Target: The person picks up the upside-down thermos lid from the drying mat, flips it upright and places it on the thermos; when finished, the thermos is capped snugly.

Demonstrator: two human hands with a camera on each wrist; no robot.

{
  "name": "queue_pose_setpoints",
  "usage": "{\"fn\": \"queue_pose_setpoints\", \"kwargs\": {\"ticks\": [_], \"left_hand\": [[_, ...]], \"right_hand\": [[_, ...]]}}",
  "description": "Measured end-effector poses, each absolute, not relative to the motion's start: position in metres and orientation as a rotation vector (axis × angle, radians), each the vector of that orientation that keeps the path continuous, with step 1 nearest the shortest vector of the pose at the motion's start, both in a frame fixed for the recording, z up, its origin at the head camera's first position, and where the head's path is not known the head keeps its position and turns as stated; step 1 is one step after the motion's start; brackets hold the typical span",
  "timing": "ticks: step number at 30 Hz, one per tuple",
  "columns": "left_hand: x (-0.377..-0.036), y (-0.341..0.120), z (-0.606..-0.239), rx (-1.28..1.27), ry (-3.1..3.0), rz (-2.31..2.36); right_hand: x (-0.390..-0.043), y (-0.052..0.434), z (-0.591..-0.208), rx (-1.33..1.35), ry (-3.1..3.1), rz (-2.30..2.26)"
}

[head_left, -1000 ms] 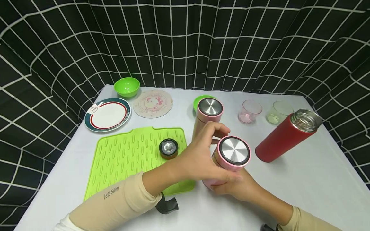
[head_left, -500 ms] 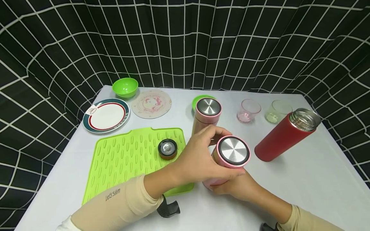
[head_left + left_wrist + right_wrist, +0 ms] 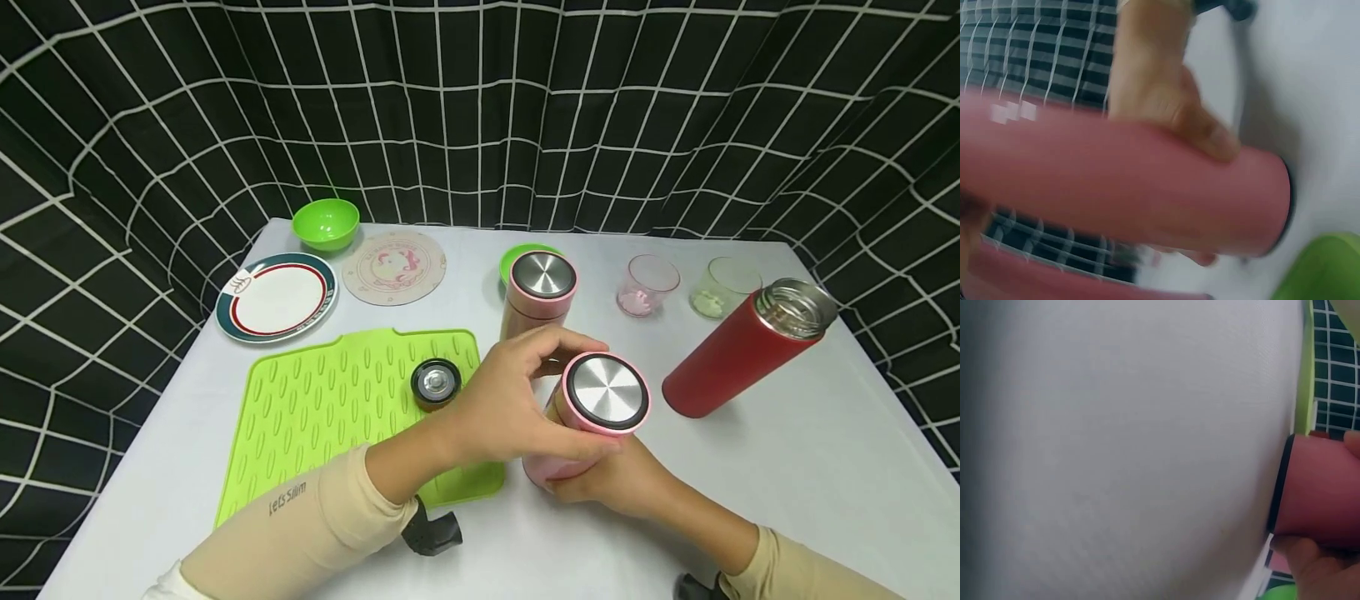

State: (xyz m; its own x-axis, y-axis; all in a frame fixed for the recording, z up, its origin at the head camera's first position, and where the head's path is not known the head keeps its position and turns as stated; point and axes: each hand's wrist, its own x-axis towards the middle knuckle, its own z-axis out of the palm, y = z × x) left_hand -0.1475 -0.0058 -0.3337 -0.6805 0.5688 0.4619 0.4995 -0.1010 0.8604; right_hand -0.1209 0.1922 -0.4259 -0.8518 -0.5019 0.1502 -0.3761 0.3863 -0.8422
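A pink thermos bottle [image 3: 551, 471] with a steel-topped lid [image 3: 608, 392] stands between both hands. From the left, my left hand [image 3: 506, 408] curls round its top just under the lid's rim, thumb in front and fingers behind. Lower down, my right hand [image 3: 622, 487] grips the body; in the left wrist view its thumb and wrist show plainly against the pink side. The right wrist view catches the bottle's dark-edged base [image 3: 1280, 484] close to the white tablecloth. Behind it is a second pink thermos [image 3: 536, 292], lid on.
A lidless red thermos [image 3: 731, 362] stands at right, two small glasses [image 3: 647, 286] behind it. To the left lies a green ribbed mat [image 3: 322, 408] bearing a dark cap [image 3: 436, 382]. A plate [image 3: 277, 297], a round pad [image 3: 395, 268] and a green bowl [image 3: 326, 225] sit at back left.
The left thumb has shifted a little to the left along the bottle's top, and the left fingers have moved slightly. The right hand and the bottle stay almost in place.
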Motion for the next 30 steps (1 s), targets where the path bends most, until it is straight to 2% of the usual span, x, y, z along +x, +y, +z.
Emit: {"fn": "queue_pose_setpoints", "kwargs": {"ticks": [5, 10, 13, 21, 27, 30], "left_hand": [[-0.154, -0.010, -0.335, 1.274, 1.831, 1.939], [-0.137, -0.002, -0.330, 1.186, 2.284, 1.838], [-0.132, 0.002, -0.329, 1.101, 2.350, 1.886], [-0.155, -0.009, -0.332, 1.196, 2.000, 1.782], [-0.132, -0.001, -0.329, 1.075, 2.422, 1.723], [-0.123, 0.006, -0.333, 0.990, 2.533, 1.817]], "right_hand": [[-0.123, 0.192, -0.427, -0.869, 2.563, -1.410], [-0.124, 0.194, -0.426, -0.853, 2.463, -1.468], [-0.123, 0.195, -0.426, -0.799, 2.476, -1.464], [-0.123, 0.196, -0.429, -0.778, 2.539, -1.400], [-0.127, 0.195, -0.429, -0.933, 2.461, -1.458], [-0.126, 0.195, -0.428, -0.900, 2.457, -1.431]]}}
